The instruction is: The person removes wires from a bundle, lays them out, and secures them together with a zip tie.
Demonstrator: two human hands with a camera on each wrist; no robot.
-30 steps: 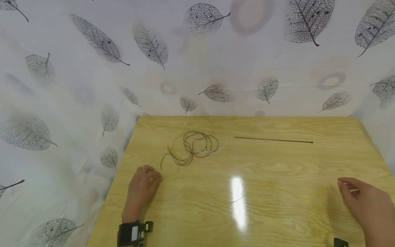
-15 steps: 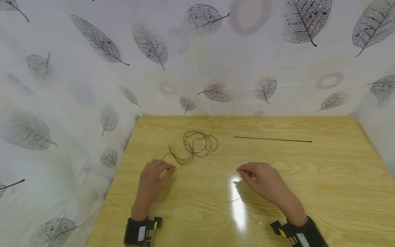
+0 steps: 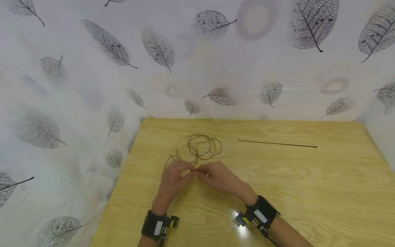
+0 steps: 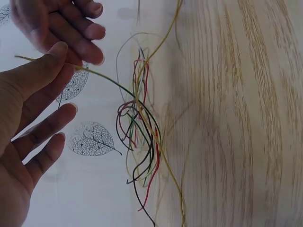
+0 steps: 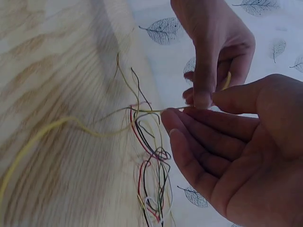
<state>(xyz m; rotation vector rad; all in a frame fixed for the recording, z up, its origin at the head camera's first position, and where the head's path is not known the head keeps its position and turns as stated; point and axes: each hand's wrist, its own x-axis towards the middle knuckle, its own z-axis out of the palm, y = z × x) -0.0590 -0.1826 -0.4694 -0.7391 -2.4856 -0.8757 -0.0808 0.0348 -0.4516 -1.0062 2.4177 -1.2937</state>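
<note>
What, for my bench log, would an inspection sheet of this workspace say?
Surface: wood-grain table, with light glare near its front.
Job's things: thin yellow string; tangle of coloured strings beyond the hands.
Clutter: thin dark stick, lying right of the tangle.
Grippers: left hand pinches the yellow string; right hand meets it at the fingertips, its own grip unclear.
Cables: dark strip by the right wrist band; can't tell if it's a cable.
Surroundings: leaf-print sheet behind the table and along both sides.

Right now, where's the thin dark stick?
In the head view, the thin dark stick lies far back on the table, right of the tangled strings and beyond the right hand.
</note>
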